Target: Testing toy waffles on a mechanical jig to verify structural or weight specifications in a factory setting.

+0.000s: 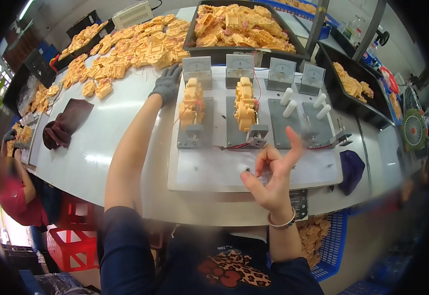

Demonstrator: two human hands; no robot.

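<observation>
My left hand (166,84), in a grey glove, reaches forward with its fingers stretched out, at the near edge of a heap of yellow plastic parts (155,53) and beside the first meter. My bare right hand (274,173) is over the front of a white test board (209,172). Its thumb and index finger are apart, another finger is curled, and nothing shows in it. On the board, two yellow plastic assemblies (192,103) (245,104) stand on the two left grey fixtures. The two right fixtures (279,120) carry only white pegs (289,108). Analog meters (240,66) line the back.
A black tray (300,51) heaped with yellow parts stands behind the meters; another black tray (371,110) is at right. A dark cloth (69,123) lies left, a purple one (352,172) right. Another person (20,196) works at far left. A blue basket (335,246) stands below the table edge.
</observation>
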